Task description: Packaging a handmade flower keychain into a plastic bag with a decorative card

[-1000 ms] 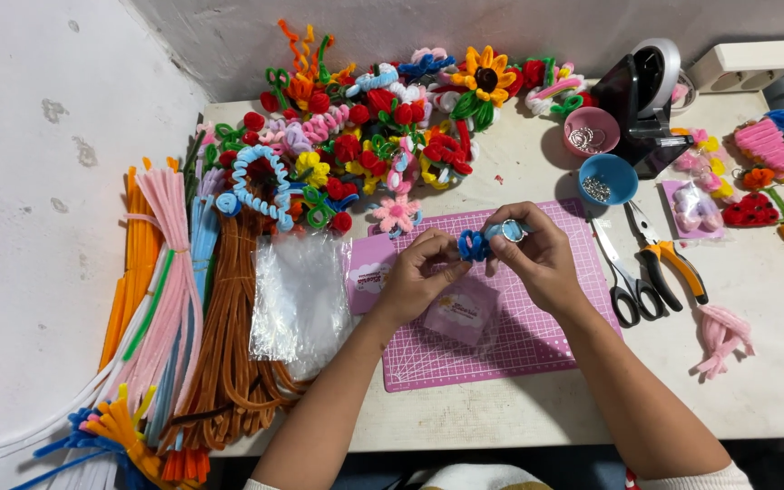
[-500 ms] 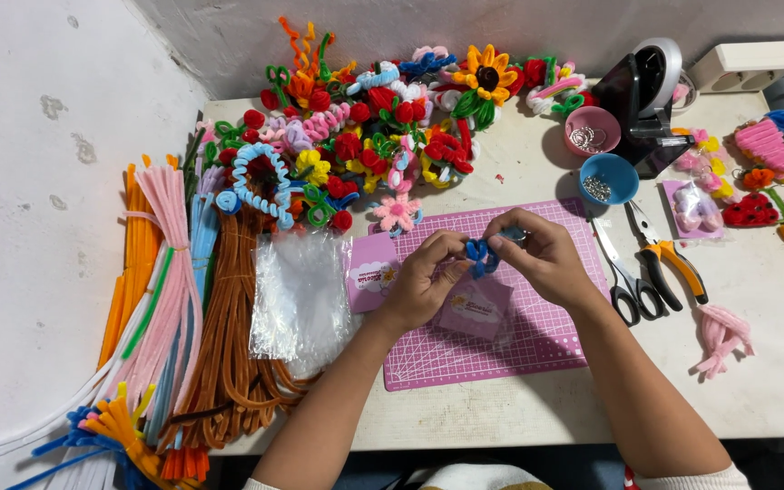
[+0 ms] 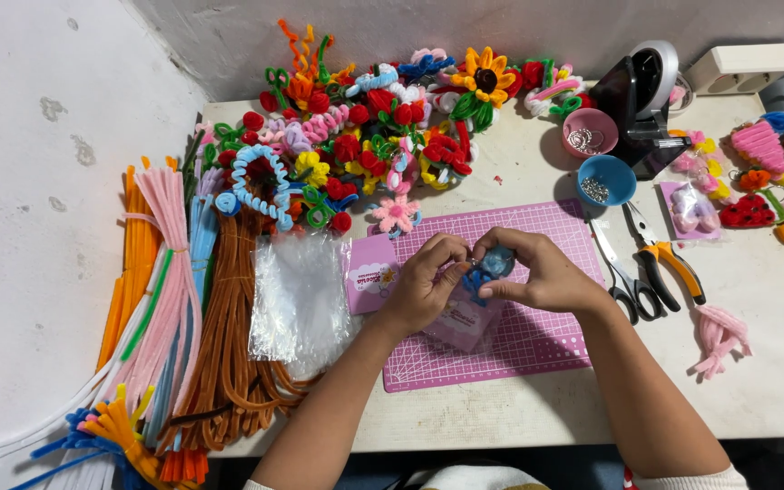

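Above the pink cutting mat (image 3: 537, 354), near the middle of the table (image 3: 773, 381), holding a small blue pipe-cleaner piece (image 3: 492, 268) between both hands. Left hand (image 3: 428, 286) pinching one side of it with fingertips curled in tight; right hand (image 3: 537, 277) grasping the other side, thumb and forefinger pressed together on the fuzzy blue bit, with what looks like a small metal ring just at the left fingertips, too small to tell for sure. Lying under the hands, a small clear packet with a pink card (image 3: 374, 272) beside it. Judging by the grip, fitting or twisting the blue piece, probably fastening a ring onto it; looking partway through, not finished. Calling next for a fine, steady pinch and a small twist, keeping the piece from slipping. Resting close at the right: scissors (image 3: 623, 277) and orange-handled pliers (image 3: 669, 263), untouched. Sitting further back, a blue bowl (image 3: 606, 179) and a pink bowl (image 3: 589, 132) with small metal parts. Lying at the left, clear bags (image 3: 297, 304) and bundles of pipe cleaners (image 3: 174, 299); crowding the back, finished flowers (image 3: 383, 118).
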